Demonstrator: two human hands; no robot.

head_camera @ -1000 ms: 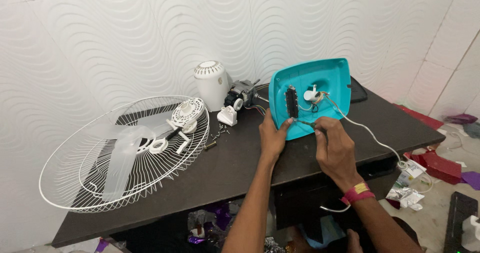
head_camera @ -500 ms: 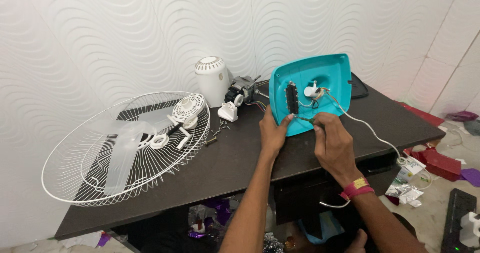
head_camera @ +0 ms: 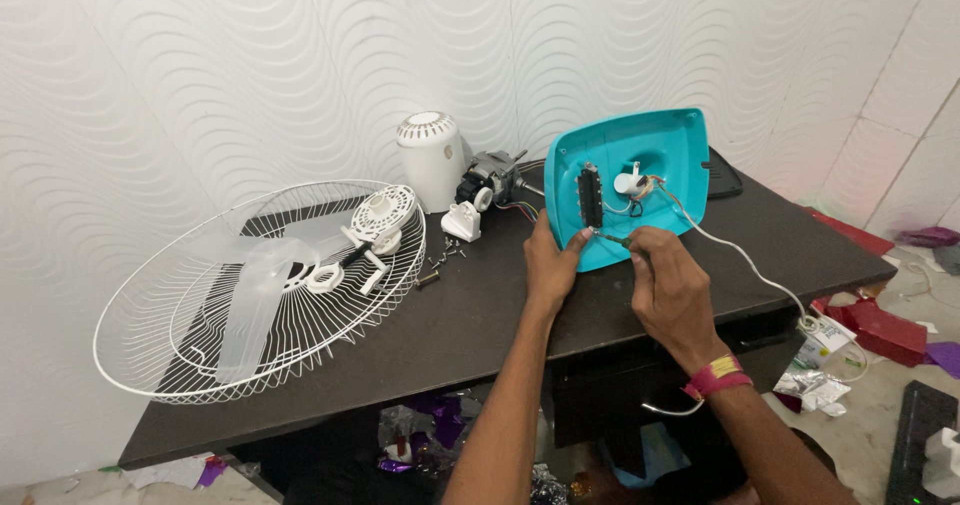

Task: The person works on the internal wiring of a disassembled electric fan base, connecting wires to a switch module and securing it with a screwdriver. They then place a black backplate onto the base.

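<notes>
Since the earlier frame I see little change: both hands stay at the teal base, which remains tipped up on its edge, and the view has only drifted slightly.

Nearest me, at 5 o'clock, my right hand (head_camera: 672, 287) is closed narrow around a thin tool (head_camera: 612, 236), its tip pointing toward 10 o'clock at the lower end of the black switch strip (head_camera: 589, 197). A red and yellow band (head_camera: 717, 377) sits on that wrist. Just beside it, at 6 o'clock, my left hand (head_camera: 551, 262) has its thumb and fingers pressed on the lower left edge of the base (head_camera: 668, 155), steadying it; the hand grips the rim, not wide.

The base stands on the dark table (head_camera: 480, 310) at about 1 o'clock from centre, its open underside facing me. Inside it I see the strip, a small white part (head_camera: 628, 182) and coloured wires. A white cord (head_camera: 740, 255) runs from the base toward 4 o'clock, over the table edge.

Farther left, at 9 o'clock, the wire grille (head_camera: 260, 290) lies flat with a clear blade (head_camera: 250, 300) in it. Small screws (head_camera: 448, 251) lie near its rim. At 11 o'clock, by the wall, the motor (head_camera: 492, 176) rests just beside a white cover (head_camera: 431, 158).
</notes>
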